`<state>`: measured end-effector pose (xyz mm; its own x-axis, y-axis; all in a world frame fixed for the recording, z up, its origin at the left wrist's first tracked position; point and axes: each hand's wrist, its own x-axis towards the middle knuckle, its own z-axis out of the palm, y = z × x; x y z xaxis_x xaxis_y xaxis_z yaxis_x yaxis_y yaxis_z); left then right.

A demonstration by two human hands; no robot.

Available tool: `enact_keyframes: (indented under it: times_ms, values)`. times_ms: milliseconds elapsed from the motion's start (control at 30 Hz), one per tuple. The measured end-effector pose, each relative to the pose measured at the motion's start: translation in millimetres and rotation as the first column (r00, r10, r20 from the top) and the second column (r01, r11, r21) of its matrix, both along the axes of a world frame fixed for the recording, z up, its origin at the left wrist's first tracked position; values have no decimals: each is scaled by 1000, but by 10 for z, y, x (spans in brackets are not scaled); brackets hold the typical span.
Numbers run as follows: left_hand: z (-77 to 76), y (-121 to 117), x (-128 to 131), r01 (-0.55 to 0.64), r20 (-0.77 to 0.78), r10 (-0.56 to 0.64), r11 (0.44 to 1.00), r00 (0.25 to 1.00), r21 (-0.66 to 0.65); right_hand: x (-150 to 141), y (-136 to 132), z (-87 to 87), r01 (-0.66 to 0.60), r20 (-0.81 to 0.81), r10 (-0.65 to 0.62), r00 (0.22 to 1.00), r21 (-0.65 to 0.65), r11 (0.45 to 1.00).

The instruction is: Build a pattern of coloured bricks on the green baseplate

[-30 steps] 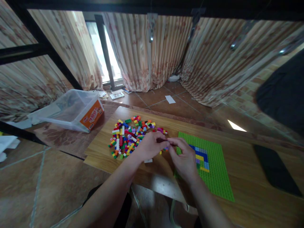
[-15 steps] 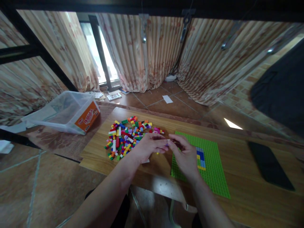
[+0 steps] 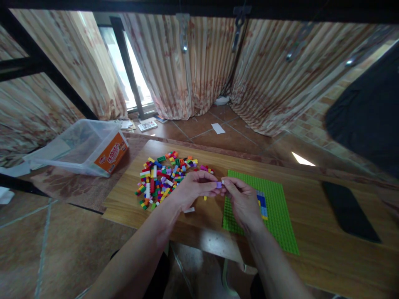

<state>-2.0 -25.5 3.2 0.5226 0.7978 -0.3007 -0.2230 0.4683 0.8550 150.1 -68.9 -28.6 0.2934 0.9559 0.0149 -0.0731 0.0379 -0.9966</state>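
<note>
Sitting on a brown patterned mat [image 3: 70, 185], a big see-through plastic box [image 3: 90, 143] with an orange paper label [image 3: 111, 155] is seen at the far left. Next, a messy pile of small, bright plastic bricks [image 3: 162, 178] is spread out on the long brown wooden table [image 3: 199, 230]. Red, yellow, green, blue, white, pink and orange can be spotted in it. A little flat white piece [image 3: 189, 210] is seen just below the left hand [image 3: 195, 189], near its wrist.

The left end of a small purple plastic brick [image 3: 219, 184] is pinched by the fingers of the left hand, and the brick is held up over the table, between the pile and the green board. The other end is met by the right hand [image 3: 241, 199]. Its thumb and pointing finger are pressed close together at the brick, where a tiny pale bit [image 3: 222, 182] is pinched.

Under and beside the right hand, a flat green square board with bumps [image 3: 280, 207] is laid on the table. Blue, light blue and yellow bricks [image 3: 263, 204] are stuck on it, and they are partly hidden by that hand. Farther right, a flat black slab with round corners [image 3: 350, 211] is laid on the table.
</note>
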Motion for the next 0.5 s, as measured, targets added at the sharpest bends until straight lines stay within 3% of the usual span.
enact_keyframes:
  times_ms: [100,200,267,367,500]
  values:
    - [-4,35,-16,-66,-47,69,996,996,67,16,0,-51,44,227,-38,973,-21,999]
    - [-9,62,-25,-83,-119,110,975,987,206,8,0,-78,18,566,-22,824,13,1000]
    - [-14,70,-27,-72,-154,123,951,980,301,-10,4,-77,-19,671,3,742,17,1000]
    - [-22,74,-27,-39,-192,122,923,974,384,-35,12,-55,-83,608,79,790,-22,996]
    - [-28,79,-20,-6,-209,98,917,973,400,-48,20,8,-89,295,89,951,-14,996]
